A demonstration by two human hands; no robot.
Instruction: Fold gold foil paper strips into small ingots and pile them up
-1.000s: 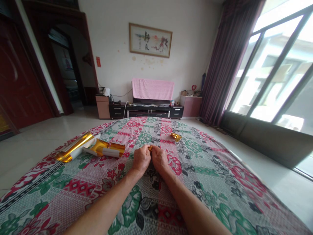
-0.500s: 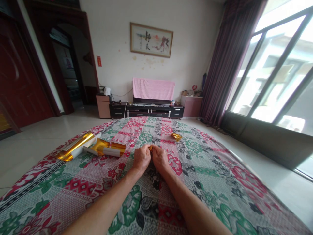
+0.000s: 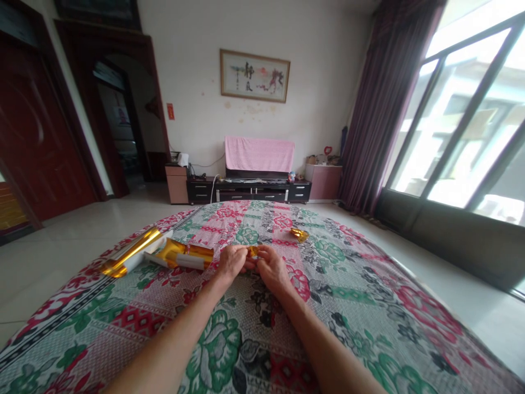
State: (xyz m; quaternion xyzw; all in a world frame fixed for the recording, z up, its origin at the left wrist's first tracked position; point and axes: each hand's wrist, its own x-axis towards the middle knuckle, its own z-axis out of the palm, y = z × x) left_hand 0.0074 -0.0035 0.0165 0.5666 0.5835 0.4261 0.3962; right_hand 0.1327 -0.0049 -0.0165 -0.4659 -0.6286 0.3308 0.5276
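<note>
Between my two hands, low over the middle of the table, is a small piece of gold foil (image 3: 252,251). The fingers of my left hand (image 3: 232,261) are closed on its left side. My right hand (image 3: 271,265) pinches it from the right. Most of the foil is hidden by my fingers, so its full shape cannot be made out. Beyond my right hand lies a crumpled gold foil piece (image 3: 299,235). Left of my hands rest a curled sheet of gold foil with a white underside (image 3: 182,254) and a longer gold foil roll (image 3: 133,253).
A floral cloth (image 3: 221,350) covers the round table under my arms. Past its far edge stands a low black cabinet (image 3: 235,194) with a television under a pink cloth (image 3: 259,154). A purple curtain (image 3: 377,104) and a window are on the right.
My hands have shifted slightly apart, and more of the gold foil shows between the fingers. The view has tilted a little upward. The other foil pieces lie as before.
</note>
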